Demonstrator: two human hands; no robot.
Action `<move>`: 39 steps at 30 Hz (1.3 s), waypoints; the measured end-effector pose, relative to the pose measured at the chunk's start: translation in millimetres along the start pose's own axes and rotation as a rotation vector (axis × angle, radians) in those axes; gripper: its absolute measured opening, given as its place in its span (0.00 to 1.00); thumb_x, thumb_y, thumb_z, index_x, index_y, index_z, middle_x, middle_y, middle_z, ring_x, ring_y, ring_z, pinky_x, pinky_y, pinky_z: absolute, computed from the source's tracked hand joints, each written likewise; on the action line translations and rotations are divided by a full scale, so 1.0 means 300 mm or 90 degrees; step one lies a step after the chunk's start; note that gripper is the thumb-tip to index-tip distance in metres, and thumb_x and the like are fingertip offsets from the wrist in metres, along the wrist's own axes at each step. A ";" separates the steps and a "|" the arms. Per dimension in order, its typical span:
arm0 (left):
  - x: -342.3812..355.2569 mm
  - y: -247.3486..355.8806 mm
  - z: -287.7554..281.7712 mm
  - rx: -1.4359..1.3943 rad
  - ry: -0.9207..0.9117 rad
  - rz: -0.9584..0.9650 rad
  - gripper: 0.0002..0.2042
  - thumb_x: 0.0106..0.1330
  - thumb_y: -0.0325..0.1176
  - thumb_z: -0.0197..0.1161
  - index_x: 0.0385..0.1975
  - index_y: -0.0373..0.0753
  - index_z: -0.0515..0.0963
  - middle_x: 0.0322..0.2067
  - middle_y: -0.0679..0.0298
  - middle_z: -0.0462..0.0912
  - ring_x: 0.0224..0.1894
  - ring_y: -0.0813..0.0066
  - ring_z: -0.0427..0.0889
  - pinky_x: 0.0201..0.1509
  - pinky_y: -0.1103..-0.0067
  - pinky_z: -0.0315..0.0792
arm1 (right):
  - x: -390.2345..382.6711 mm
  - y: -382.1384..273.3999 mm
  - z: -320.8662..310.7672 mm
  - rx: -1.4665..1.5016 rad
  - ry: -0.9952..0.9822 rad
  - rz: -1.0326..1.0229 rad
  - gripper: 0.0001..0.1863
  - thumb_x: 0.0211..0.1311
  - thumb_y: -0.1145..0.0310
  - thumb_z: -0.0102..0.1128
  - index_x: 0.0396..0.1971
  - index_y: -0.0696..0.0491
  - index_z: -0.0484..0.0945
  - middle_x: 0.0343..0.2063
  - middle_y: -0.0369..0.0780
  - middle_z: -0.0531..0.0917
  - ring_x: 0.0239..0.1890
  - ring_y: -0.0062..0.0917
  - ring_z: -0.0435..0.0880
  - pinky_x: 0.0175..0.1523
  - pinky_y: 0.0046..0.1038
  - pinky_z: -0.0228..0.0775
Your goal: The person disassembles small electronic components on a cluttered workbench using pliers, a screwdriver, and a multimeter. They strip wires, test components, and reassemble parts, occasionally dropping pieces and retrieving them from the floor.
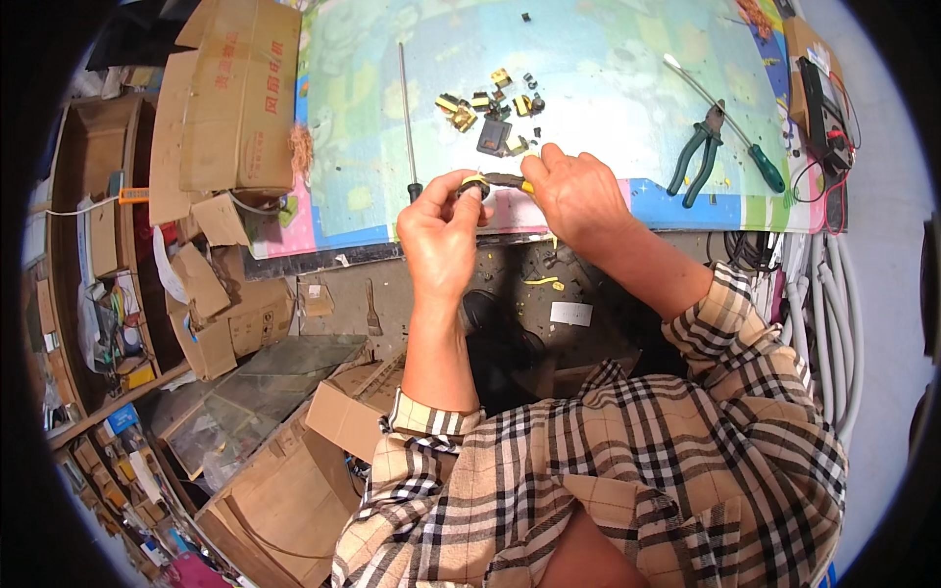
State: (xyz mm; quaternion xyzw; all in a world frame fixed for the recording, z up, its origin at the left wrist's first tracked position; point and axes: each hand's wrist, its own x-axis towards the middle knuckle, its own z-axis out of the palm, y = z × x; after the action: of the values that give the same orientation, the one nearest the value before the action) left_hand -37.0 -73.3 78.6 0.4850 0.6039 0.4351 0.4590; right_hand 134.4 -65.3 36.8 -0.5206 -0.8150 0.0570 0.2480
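Near the front edge of the table, my left hand (439, 240) pinches a small round black coil part (474, 185) with a yellow band. My right hand (580, 199) is closed around yellow-handled pliers (506, 181), whose dark jaws meet the coil part; whether they grip it, I cannot tell. Just beyond my hands lies a loose group of small yellow-and-black transformers (459, 113), with a dark square block (493, 137) among them. To the left of this group rests a long thin screwdriver (406, 122), its dark handle close to my left hand.
Green-handled cutters (699, 157) and a green-handled screwdriver (767, 169) lie on the table's right side. A meter with leads (825, 116) stands at the right edge. Cardboard boxes (240, 93) and wooden shelves (93, 245) crowd the left. Scraps and a brush (372, 312) lie below.
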 end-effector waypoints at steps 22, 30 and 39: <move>-0.018 0.001 -0.010 0.184 0.068 0.046 0.07 0.63 0.20 0.59 0.39 0.30 0.81 0.28 0.63 0.83 0.27 0.81 0.81 0.31 0.83 0.75 | -0.007 -0.015 -0.006 0.159 -0.054 -0.025 0.09 0.58 0.66 0.60 0.26 0.56 0.74 0.22 0.44 0.78 0.22 0.40 0.81 0.26 0.38 0.72; -0.020 0.004 -0.016 0.149 0.059 -0.003 0.07 0.63 0.19 0.58 0.38 0.30 0.81 0.28 0.63 0.83 0.26 0.80 0.81 0.31 0.83 0.75 | -0.018 -0.032 0.005 0.190 -0.076 -0.018 0.10 0.59 0.66 0.60 0.26 0.57 0.74 0.22 0.45 0.79 0.23 0.42 0.81 0.27 0.39 0.72; -0.004 -0.011 -0.067 -0.051 -0.075 -0.055 0.09 0.64 0.21 0.59 0.42 0.29 0.79 0.31 0.62 0.82 0.29 0.78 0.82 0.35 0.82 0.77 | -0.018 -0.033 -0.006 0.194 -0.094 -0.019 0.11 0.61 0.64 0.59 0.28 0.57 0.73 0.22 0.45 0.78 0.23 0.42 0.80 0.27 0.40 0.71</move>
State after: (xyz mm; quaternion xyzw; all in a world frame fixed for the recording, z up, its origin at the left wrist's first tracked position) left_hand -57.1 -76.5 79.6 0.4643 0.5783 0.4095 0.5313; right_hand 129.1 -74.7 40.0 -0.4592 -0.8206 0.2143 0.2642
